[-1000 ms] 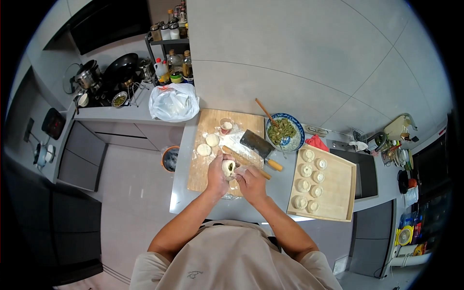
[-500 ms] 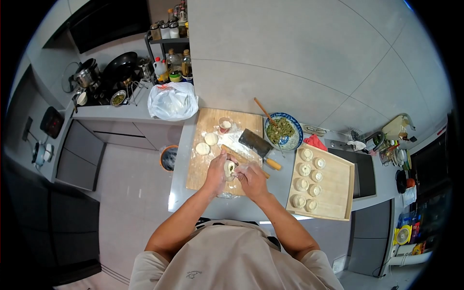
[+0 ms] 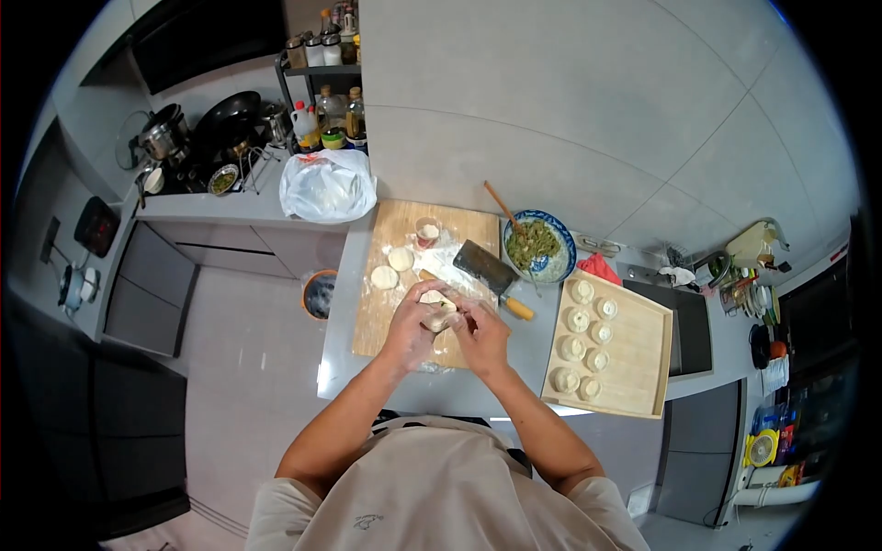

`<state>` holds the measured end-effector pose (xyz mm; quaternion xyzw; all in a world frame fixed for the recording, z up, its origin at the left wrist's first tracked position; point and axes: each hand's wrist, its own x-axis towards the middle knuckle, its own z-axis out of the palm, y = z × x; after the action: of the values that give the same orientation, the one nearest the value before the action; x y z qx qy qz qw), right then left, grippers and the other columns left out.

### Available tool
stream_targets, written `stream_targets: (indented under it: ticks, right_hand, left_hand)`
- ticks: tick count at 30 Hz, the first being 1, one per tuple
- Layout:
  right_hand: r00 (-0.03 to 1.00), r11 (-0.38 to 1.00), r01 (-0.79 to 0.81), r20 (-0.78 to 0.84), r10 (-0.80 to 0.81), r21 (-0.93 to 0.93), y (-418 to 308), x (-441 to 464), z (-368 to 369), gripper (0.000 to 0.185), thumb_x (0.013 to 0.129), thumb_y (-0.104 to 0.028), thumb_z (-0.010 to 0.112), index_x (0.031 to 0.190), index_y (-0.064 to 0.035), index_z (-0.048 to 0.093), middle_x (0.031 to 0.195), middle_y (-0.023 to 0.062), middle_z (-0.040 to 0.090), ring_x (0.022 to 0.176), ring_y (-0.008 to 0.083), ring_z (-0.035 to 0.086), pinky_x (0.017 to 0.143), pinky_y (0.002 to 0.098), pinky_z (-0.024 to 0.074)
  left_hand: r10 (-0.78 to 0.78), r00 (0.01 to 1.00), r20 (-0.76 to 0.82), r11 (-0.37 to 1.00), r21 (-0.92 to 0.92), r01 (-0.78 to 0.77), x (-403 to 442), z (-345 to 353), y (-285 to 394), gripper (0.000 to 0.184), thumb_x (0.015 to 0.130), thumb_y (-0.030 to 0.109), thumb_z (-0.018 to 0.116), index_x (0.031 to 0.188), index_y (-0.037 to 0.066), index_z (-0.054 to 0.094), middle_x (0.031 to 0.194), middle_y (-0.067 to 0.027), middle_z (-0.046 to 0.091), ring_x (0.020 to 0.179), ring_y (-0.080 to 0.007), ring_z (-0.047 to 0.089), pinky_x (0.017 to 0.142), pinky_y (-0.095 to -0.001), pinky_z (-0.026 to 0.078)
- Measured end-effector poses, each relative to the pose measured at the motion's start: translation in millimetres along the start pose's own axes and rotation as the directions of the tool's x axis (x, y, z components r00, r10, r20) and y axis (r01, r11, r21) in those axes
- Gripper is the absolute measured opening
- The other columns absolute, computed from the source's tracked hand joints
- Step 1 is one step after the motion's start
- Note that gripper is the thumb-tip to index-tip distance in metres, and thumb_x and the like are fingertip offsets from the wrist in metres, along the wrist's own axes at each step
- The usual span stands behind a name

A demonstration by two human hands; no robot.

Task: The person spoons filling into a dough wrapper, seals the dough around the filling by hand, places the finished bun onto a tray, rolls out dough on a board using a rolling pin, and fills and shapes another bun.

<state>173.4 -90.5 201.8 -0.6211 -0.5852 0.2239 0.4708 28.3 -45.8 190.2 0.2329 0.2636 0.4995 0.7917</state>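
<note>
Above the near part of a floured wooden board (image 3: 390,220), my left hand (image 3: 409,329) cups a filled dough piece (image 3: 439,310), with a little green filling showing. My right hand (image 3: 480,332) pinches the right edge of the same dough. Two flat dough rounds (image 3: 401,258) lie on the board, up and left of my hands. Just beyond my hands is a rolling pin (image 3: 426,275), mostly hidden by them. A cleaver (image 3: 484,266) with a wooden handle lies at the board's right side. A small cup (image 3: 427,231) stands near the back.
A blue-patterned bowl (image 3: 570,241) holds green filling and a wooden utensil. Right of it, a wooden tray (image 3: 646,367) carries several shaped dough pieces beside the sink (image 3: 694,335). A white plastic bag (image 3: 328,186) sits back left; a bucket (image 3: 318,296) stands on the floor.
My right hand has moved closer to my left, and its fingers now reach over the dough. The opening showing green filling looks smaller. The whole view has shifted slightly.
</note>
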Motion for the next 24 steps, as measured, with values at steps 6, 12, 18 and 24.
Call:
stream_targets:
  ticks: [6, 12, 18, 24]
  right_hand:
    - [0.963, 0.961, 0.265, 0.081, -0.259, -0.081, 12.6, 2.9, -3.9, 0.021, 0.090, -0.007, 0.076, 0.111, -0.0039, 0.074, 0.092, 0.0122, 0.067, 0.077, 0.0275, 0.066, 0.067, 0.0363, 0.0536]
    - [0.768, 0.735, 0.641, 0.196, -0.610, -0.222, 23.2, 7.6, -8.3, 0.032, 0.081, -0.001, 0.079, 0.112, -0.0084, 0.075, 0.095, 0.0138, 0.067, 0.087, 0.0325, 0.065, 0.072, 0.0398, 0.0547]
    - [0.860, 0.851, 0.511, 0.071, -0.506, -0.120, -1.7, 17.6, -13.8, 0.027, 0.083, -0.003, 0.078, 0.110, -0.0067, 0.073, 0.095, 0.0119, 0.064, 0.086, 0.0335, 0.064, 0.077, 0.0427, 0.0541]
    - [0.906, 0.892, 0.423, 0.052, -0.420, -0.160, 6.0, 12.6, -3.0, 0.020, 0.090, -0.006, 0.077, 0.109, -0.0058, 0.072, 0.096, 0.0124, 0.066, 0.082, 0.0292, 0.066, 0.073, 0.0366, 0.0553]
  left_hand:
    - [0.004, 1.000, -0.028, 0.995, 0.101, -0.001, 6.5, -17.4, -8.9, 0.036, 0.090, -0.005, 0.051, 0.124, 0.005, 0.060, 0.118, -0.0117, 0.064, 0.102, -0.0213, 0.066, 0.090, -0.0383, 0.057]
    - [-0.009, 0.999, -0.032, 0.946, 0.325, 0.019, 3.9, -14.3, -6.0, 0.035, 0.089, -0.007, 0.050, 0.120, 0.004, 0.061, 0.117, -0.0103, 0.064, 0.099, -0.0196, 0.066, 0.086, -0.0367, 0.057]
    - [-0.038, 0.991, 0.129, 0.991, 0.132, 0.021, 10.9, -11.0, 8.7, 0.025, 0.098, 0.007, 0.046, 0.119, 0.005, 0.060, 0.117, -0.0086, 0.062, 0.102, -0.0197, 0.063, 0.089, -0.0344, 0.051]
    - [0.010, 0.998, 0.058, 0.997, 0.081, -0.015, 15.2, 10.9, 15.3, 0.031, 0.110, 0.030, 0.045, 0.120, 0.005, 0.061, 0.110, -0.0089, 0.064, 0.102, -0.0211, 0.063, 0.094, -0.0369, 0.052]
